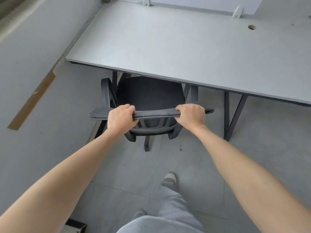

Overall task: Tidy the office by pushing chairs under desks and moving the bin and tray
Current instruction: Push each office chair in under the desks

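Observation:
A black mesh office chair (149,95) stands in front of me, its seat partly under the front edge of a grey desk (176,44). My left hand (122,117) grips the top edge of the chair's backrest near its left end. My right hand (191,115) grips the same edge near its right end. Both armrests show at the sides of the seat, just at the desk's edge. The chair's base is mostly hidden; one caster leg (146,145) sticks out towards me. No bin or tray is in view.
A grey wall (33,64) runs along the left, close to the desk's left end. Dark desk legs (234,115) stand right of the chair. The desk top has a cable hole (252,27) and a white partition at the back. My foot (170,178) is on the tiled floor.

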Demonstrator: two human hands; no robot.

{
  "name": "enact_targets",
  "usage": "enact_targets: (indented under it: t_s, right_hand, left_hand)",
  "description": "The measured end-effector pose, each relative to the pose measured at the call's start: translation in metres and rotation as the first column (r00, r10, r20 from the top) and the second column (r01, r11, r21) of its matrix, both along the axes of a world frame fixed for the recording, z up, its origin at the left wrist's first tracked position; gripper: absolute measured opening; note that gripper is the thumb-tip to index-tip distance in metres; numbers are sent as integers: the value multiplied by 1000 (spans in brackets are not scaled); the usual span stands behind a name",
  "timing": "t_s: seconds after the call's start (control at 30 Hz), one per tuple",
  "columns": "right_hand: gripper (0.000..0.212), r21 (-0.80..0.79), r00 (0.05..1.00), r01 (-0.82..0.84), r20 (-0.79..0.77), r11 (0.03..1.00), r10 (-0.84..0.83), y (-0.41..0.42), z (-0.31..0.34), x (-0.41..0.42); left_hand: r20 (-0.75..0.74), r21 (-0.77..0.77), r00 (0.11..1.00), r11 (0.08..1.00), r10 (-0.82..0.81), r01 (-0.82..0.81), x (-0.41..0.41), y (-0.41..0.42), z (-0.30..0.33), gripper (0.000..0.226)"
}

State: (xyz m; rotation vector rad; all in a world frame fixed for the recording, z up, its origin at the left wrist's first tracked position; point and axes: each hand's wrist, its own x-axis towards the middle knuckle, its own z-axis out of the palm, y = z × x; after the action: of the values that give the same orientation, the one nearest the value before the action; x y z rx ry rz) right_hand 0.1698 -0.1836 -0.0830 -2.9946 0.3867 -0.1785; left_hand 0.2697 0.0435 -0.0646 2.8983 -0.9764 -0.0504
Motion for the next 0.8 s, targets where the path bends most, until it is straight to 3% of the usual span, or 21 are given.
enact_targets:
  t_s: [0.33,0.8]
  right_hand:
    - [26,1,998,-19,-58,1000,19,-49,0,72]
    - [28,68,999,19,-45,998,-16,-56,5,105]
  left_hand:
    - [4,8,997,996,83,-83,65,-47,-2,16]
    - [-23,-36,999,999,38,-39,100,-57,3,14]
